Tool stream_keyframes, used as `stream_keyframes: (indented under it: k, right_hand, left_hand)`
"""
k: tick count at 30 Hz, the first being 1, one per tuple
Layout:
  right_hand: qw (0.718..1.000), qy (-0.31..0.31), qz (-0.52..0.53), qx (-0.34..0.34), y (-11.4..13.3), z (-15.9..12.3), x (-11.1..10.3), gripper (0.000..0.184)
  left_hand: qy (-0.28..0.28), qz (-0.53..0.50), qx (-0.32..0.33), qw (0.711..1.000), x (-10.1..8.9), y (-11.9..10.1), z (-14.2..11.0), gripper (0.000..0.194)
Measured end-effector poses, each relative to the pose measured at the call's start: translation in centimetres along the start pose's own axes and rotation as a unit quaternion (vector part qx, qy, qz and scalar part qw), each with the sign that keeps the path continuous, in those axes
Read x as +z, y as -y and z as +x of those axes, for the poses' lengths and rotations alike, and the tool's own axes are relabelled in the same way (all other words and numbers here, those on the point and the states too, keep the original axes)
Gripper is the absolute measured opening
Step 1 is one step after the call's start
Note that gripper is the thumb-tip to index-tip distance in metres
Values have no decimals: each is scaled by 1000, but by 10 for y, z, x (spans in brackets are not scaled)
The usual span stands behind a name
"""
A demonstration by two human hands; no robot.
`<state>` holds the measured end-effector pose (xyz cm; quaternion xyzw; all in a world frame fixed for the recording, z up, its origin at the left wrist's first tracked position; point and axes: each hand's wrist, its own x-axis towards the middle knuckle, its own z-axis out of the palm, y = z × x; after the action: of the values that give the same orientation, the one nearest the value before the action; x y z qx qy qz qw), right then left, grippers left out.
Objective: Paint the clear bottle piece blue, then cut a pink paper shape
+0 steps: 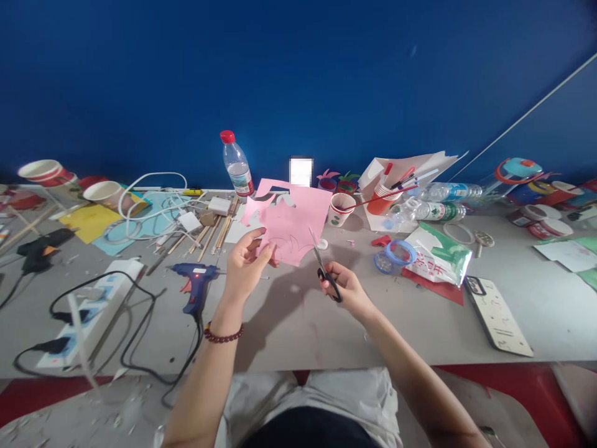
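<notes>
My left hand (252,258) pinches the lower left edge of a sheet of pink paper (298,218), held up over the table. Curved pencil lines run across the lower part of the sheet, and pieces have been cut out of its upper left. My right hand (345,286) has its fingers in the black handles of a pair of scissors (329,283). The blades point up and lie at the paper's lower right edge; whether they touch it I cannot tell. Behind the sheet to the right stands a paper cup (340,210).
A blue glue gun (196,283) and a white power strip (96,311) with cables lie at left. A bottle with a red cap (237,165) stands at the back. To the right are a blue tape roll (401,252), a plastic packet (438,255) and a phone (499,316).
</notes>
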<state>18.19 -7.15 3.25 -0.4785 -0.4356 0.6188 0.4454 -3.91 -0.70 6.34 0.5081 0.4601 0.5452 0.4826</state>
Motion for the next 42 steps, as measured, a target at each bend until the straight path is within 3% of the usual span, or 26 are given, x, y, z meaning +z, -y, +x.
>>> stream_keyframes:
  k: [9,16,20,24,29,36,42]
  right_hand:
    - [1000,0,5,4,0,1,1,55]
    - [1000,-1,6,11,2,0,4,56]
    - [1000,1,2,0,3,-1,5,54]
    - [1000,5,1,-19,1,-2,4,50]
    - [999,15,15,-34,5,-8,7,47]
    - [999,-7,39,-35,16,-32,16,50]
    - [998,-6,62,-25,-5,-51,21,59]
  left_hand:
    - [-7,-12,3,1000,-2,-4,1,45]
    - [-44,-104,-9,994,3,-5,6,60]
    - [-12,-160,-15,987,9,-6,3,63]
    - [32,-164,26,986,18,-8,-8,69]
    - [62,-130,44,989,28,-13,-23,76]
    - [65,-14,64,996,30,-27,-45,29]
    - [88,108,105,985,27,-37,-56,42]
